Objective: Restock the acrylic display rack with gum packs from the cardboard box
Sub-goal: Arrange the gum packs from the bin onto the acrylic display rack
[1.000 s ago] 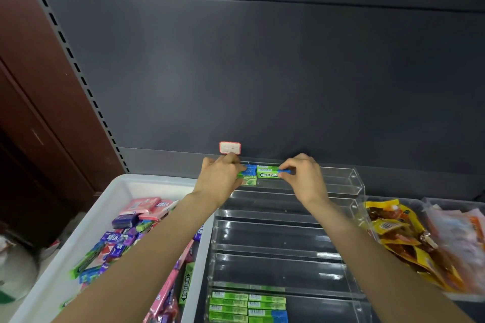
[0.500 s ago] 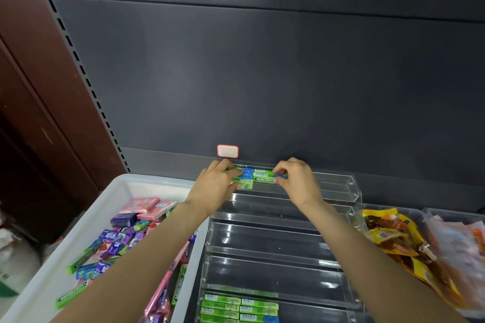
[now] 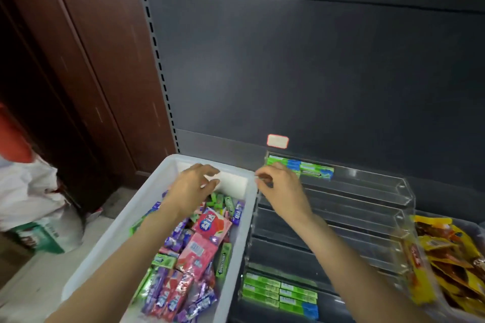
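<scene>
One camera, worn on my head, looks forward and down from close above the shelf, near enough that both my forearms run in from the bottom edge. It faces the dark back panel [image 3: 315, 73], with the white bin [image 3: 162, 178] low and left of centre and the acrylic rack [image 3: 367, 204] low and right. The wide lens bends the upright [image 3: 154, 60] at left. No second view shares the scene.
</scene>
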